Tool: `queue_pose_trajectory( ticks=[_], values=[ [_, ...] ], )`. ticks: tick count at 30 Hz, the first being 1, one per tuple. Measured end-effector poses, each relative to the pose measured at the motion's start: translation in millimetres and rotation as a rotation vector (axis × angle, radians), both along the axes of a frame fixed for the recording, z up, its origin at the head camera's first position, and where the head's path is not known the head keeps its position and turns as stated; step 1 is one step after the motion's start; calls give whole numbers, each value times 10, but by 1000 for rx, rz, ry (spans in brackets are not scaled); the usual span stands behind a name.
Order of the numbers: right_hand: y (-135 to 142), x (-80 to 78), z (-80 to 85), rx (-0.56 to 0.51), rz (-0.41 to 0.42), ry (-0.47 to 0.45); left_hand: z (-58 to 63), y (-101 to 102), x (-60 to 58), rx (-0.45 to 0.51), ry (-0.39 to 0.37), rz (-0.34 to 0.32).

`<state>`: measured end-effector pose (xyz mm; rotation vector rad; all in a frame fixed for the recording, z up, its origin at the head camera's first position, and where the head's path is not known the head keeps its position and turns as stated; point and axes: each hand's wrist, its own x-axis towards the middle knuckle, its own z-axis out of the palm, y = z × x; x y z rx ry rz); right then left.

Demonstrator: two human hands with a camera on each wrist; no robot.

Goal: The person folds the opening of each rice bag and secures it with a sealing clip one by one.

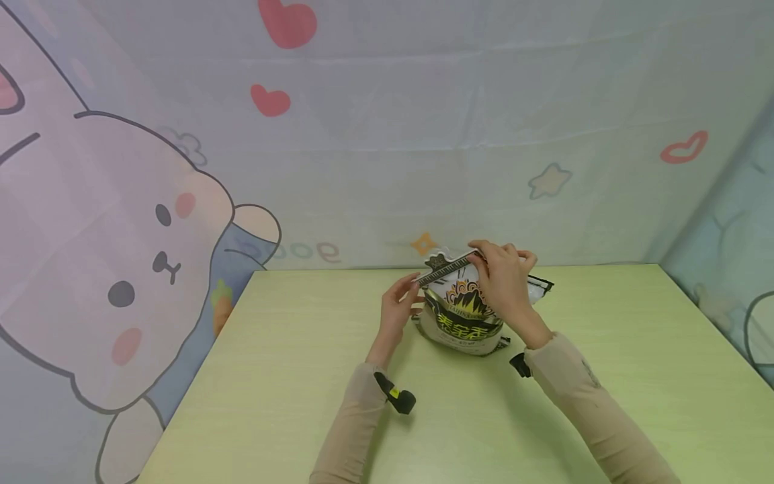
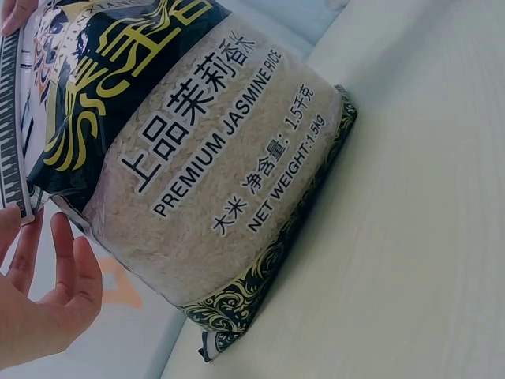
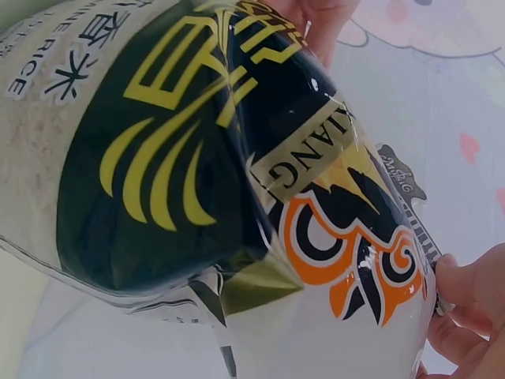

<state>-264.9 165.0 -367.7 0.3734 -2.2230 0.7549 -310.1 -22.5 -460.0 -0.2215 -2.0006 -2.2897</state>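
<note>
A clear plastic bag of jasmine rice (image 1: 462,329) stands on the table, its dark label and rice visible in the left wrist view. Along its upper edge lies a flat strip (image 1: 446,269) patterned like piano keys, with a dark cut-out shape (image 3: 401,172) lettered "Music" rising from it. My left hand (image 1: 397,309) pinches the strip's left end between thumb and fingertips, its other fingers spread beside the bag. At the other end, my right hand (image 1: 506,279) grips the strip from above, thumb in front. A dark-edged bag corner (image 1: 540,288) sticks out beyond the right hand.
The pale yellow-green table (image 1: 290,376) carries the bag near its back edge. Right behind hangs a printed cloth (image 1: 375,168) with hearts and a large cartoon animal. Black wrist-camera mounts (image 1: 399,400) jut from both sleeves.
</note>
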Motion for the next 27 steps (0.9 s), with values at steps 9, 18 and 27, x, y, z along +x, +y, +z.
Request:
queue_pose_trajectory(
  ticks=[9, 18, 27],
  values=[
    [40, 70, -88, 40, -48, 40, 0, -4, 56, -47, -2, -12],
    [94, 214, -222, 113, -55, 122, 19, -39, 162, -97, 20, -36],
    [145, 300, -324, 112, -28, 203, 6, -76, 210, -136, 69, -56]
  ],
)
